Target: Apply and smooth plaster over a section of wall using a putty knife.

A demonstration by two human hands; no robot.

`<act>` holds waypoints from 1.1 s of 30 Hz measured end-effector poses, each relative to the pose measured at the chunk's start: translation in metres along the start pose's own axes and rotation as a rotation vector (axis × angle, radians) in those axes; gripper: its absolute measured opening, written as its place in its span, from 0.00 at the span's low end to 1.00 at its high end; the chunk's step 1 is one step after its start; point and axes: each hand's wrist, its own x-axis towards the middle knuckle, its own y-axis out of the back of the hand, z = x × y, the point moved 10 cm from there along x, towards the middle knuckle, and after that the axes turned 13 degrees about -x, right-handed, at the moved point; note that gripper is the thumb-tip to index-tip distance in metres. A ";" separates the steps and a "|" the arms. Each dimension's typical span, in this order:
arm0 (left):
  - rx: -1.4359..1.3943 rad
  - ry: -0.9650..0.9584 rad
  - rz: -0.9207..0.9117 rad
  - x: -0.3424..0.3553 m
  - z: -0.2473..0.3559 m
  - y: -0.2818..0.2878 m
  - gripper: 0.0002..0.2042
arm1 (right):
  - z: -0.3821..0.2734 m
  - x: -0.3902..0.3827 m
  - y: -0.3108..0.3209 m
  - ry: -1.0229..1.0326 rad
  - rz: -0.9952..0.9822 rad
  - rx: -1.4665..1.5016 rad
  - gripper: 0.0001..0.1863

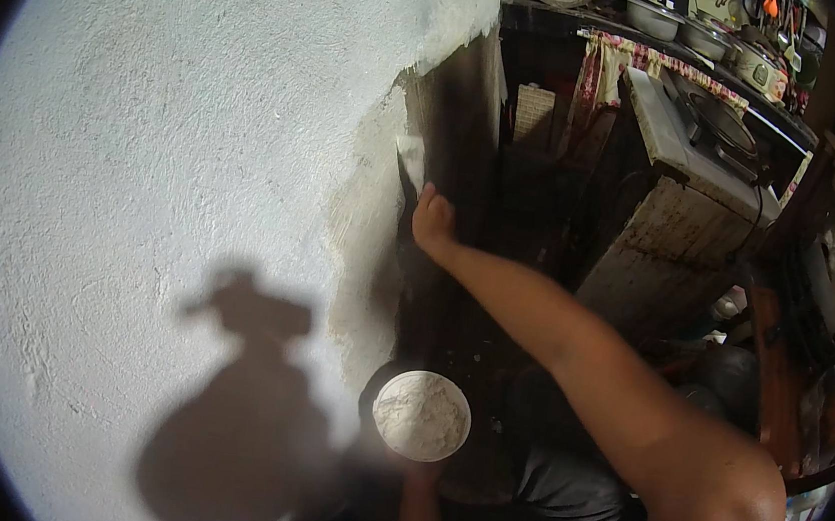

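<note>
My right hand (434, 222) is closed on a flat, whitish scraper (411, 162). Its blade lies against the wall's edge, where a rough grey-beige strip (369, 226) borders the white textured wall (180, 117). Low in the middle, a round white bowl (376, 441) is filled with a heaped pale paste or powder (420, 411); which of the two I cannot tell. My left hand (422, 470) supports the bowl from beneath, its fingers mostly hidden by it.
Past the wall's edge is a dark recess. To the right stands a stained cabinet (661, 234) with a stove (722, 124) on top. Pots (654, 20) and a cooker (757, 70) line the back counter. Wooden furniture (776, 375) and clutter fill the far right.
</note>
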 end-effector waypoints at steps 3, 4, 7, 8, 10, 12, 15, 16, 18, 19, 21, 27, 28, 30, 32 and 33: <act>0.224 -0.058 0.008 -0.002 0.008 0.006 0.39 | 0.026 -0.013 -0.008 0.031 -0.149 -0.035 0.36; 0.214 -0.056 0.002 -0.002 0.008 0.007 0.39 | 0.038 -0.014 -0.008 0.047 -0.184 -0.044 0.36; 0.247 -0.069 -0.045 -0.001 0.011 0.004 0.40 | 0.097 -0.033 0.006 0.088 -0.273 -0.041 0.33; 0.264 -0.079 -0.072 0.001 0.011 0.001 0.40 | 0.117 -0.048 0.017 0.106 -0.232 -0.004 0.33; 0.216 -0.070 -0.092 0.003 0.009 0.000 0.39 | 0.162 -0.080 0.035 0.077 -0.212 0.070 0.31; 0.205 -0.069 -0.126 0.004 0.007 -0.004 0.38 | 0.236 -0.134 0.038 -0.307 -0.420 0.279 0.26; 0.191 -0.128 0.018 0.002 0.013 0.009 0.37 | 0.223 -0.190 0.092 0.219 -0.156 -0.067 0.25; 0.189 -0.106 -0.033 0.000 0.010 0.003 0.37 | 0.235 -0.205 0.100 0.147 -0.182 -0.069 0.25; 0.214 -0.124 0.046 0.001 0.011 0.008 0.37 | 0.235 -0.217 0.115 0.191 -0.189 -0.194 0.24; 0.272 -0.095 -0.035 -0.001 0.006 0.000 0.36 | 0.231 -0.221 0.124 0.243 -0.167 -0.250 0.23; 0.273 -0.074 -0.003 -0.003 0.000 0.000 0.36 | 0.246 -0.223 0.125 0.138 -0.320 -0.404 0.21; 0.256 -0.092 -0.030 -0.002 -0.025 -0.009 0.36 | 0.272 -0.224 0.153 0.069 -0.531 -0.668 0.19; 0.244 -0.094 -0.037 -0.001 -0.030 -0.010 0.36 | 0.274 -0.225 0.157 0.053 -0.535 -0.671 0.20; 0.284 -0.110 0.003 0.002 -0.036 -0.008 0.35 | 0.273 -0.224 0.161 0.052 -0.540 -0.652 0.21; 0.366 -0.119 -0.008 0.004 -0.042 -0.011 0.35 | 0.273 -0.223 0.166 0.030 -0.530 -0.641 0.22; 0.332 -0.082 0.007 0.005 -0.045 -0.011 0.35 | 0.273 -0.221 0.168 0.013 -0.519 -0.638 0.23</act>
